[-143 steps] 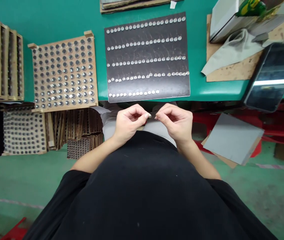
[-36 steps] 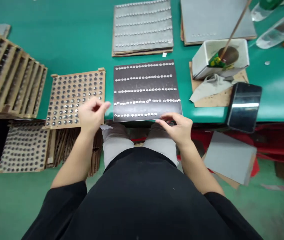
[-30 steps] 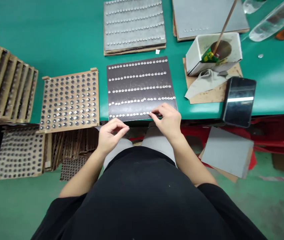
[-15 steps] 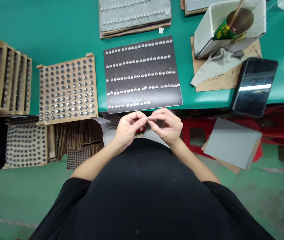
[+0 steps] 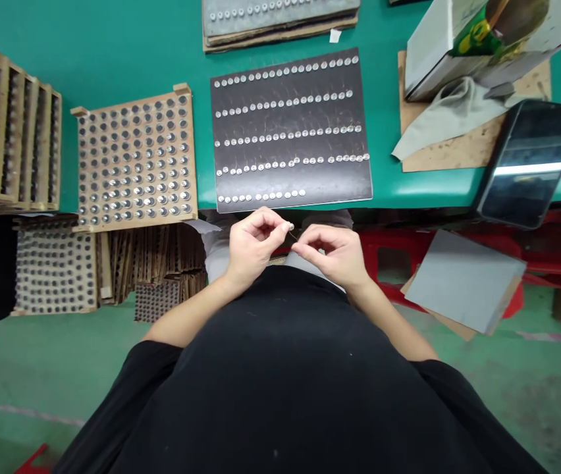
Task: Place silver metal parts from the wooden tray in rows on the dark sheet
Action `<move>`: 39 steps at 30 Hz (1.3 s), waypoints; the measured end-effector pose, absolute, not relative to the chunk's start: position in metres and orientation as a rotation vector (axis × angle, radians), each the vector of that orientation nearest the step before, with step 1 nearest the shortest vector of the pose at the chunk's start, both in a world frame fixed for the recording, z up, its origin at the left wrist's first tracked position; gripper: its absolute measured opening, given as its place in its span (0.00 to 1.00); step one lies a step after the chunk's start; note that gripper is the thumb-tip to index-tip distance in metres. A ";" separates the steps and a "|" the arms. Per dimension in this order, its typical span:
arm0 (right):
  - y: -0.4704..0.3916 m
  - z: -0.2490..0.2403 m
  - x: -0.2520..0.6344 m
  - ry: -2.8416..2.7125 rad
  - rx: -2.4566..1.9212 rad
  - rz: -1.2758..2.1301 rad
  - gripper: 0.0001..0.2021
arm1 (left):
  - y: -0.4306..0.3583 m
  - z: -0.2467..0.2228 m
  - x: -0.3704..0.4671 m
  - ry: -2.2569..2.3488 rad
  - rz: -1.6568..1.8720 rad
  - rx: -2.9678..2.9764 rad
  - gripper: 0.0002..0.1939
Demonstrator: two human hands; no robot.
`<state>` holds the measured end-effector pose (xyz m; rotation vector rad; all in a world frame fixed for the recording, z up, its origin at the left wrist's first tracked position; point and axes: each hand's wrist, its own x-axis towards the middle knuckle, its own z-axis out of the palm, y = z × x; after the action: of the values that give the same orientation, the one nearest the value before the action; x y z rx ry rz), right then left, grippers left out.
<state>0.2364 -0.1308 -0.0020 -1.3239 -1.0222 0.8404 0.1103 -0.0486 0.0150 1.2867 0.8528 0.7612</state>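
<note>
My left hand (image 5: pixel 255 245) pinches a small round silvery metal part (image 5: pixel 291 227) between thumb and fingertip, just off the front edge of the table. From beside it a thin dark wire-like strand (image 5: pixel 293 236) runs toward my right hand (image 5: pixel 332 251), whose thumb and forefinger are closed at its other end. What sits between those right fingertips is too small to make out clearly. Right beyond both hands lies a dark flat board (image 5: pixel 288 148) bearing rows of similar small silvery parts (image 5: pixel 280 195); the nearest row is shorter than the others.
Left of the board sits a wooden peg tray (image 5: pixel 137 220) with many metal-topped pegs, beside stacked wooden trays (image 5: pixel 11 131). A grey board (image 5: pixel 280 23) lies behind. To the right are a white box (image 5: pixel 426 59), a cloth (image 5: pixel 438 122), a phone (image 5: pixel 532 164) and a grey panel (image 5: pixel 465 280).
My hands have drawn slightly apart; the small metal part stays in my left fingertips and a thin strand now shows between them. The camera view has shifted a little.
</note>
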 end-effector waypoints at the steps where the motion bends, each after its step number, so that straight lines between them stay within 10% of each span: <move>1: -0.131 0.001 0.238 -1.032 -1.346 0.811 0.15 | -0.049 0.016 0.110 0.846 0.742 1.295 0.13; 39: -0.134 -0.011 0.236 -0.888 -1.302 0.878 0.21 | -0.054 0.021 0.107 0.725 0.448 0.955 0.19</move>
<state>0.2362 -0.1338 -0.0108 -1.3018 -0.8878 0.8782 0.1073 -0.0540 0.0209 0.9554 0.7252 0.4481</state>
